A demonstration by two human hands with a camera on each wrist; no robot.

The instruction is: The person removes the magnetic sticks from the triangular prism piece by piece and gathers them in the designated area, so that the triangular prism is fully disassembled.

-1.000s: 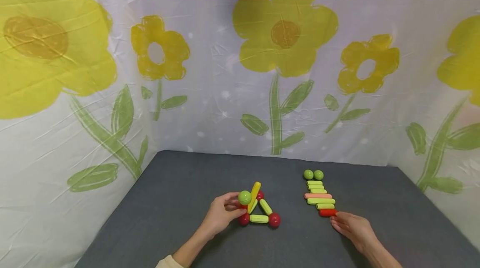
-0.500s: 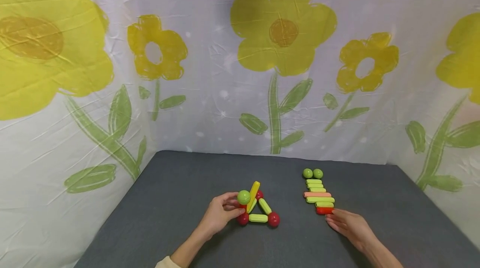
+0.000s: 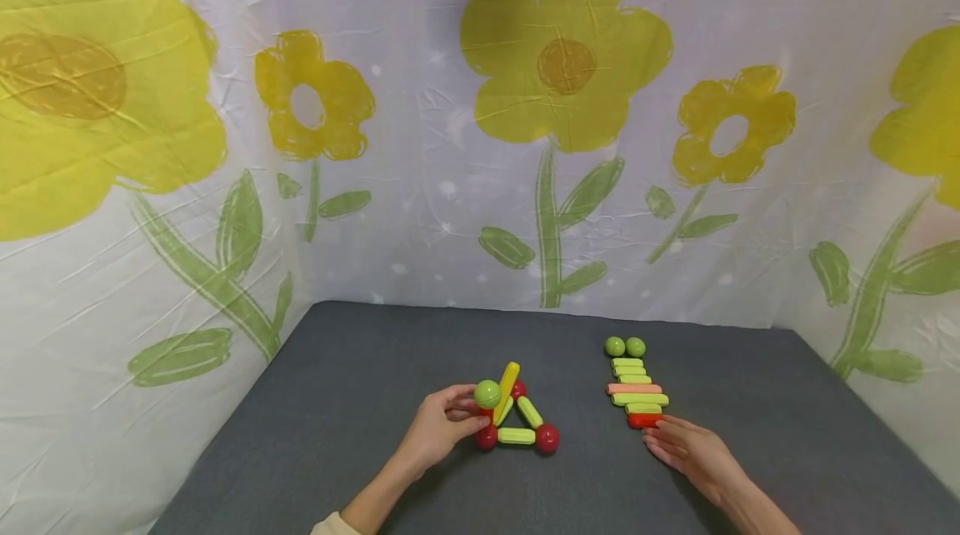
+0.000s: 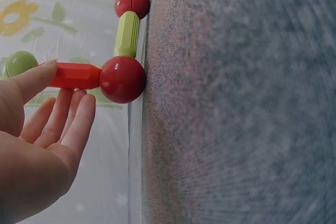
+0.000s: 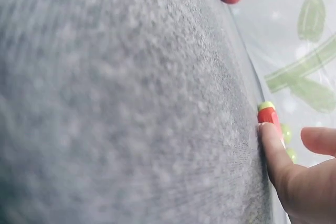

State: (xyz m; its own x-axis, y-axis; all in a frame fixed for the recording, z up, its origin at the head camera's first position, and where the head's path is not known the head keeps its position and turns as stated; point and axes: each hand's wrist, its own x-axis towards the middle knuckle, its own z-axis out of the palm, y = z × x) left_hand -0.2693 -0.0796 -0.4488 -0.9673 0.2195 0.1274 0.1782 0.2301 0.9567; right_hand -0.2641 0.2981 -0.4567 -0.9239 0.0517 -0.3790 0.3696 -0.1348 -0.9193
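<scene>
while the left hand pinches the frame's upright red rod, the right hand, thumb apart, touches the loose red rod ending the row, apparently aligning it; lifting it would need a pinch.

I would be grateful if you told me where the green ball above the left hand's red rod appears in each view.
Head: the green ball sits below centre, above the red rod that the left hand holds.
Left wrist: the green ball is at the left edge, partly hidden by the hand.
Right wrist: not in it.
Shared landmark: red balls, which show in all three views.
</scene>
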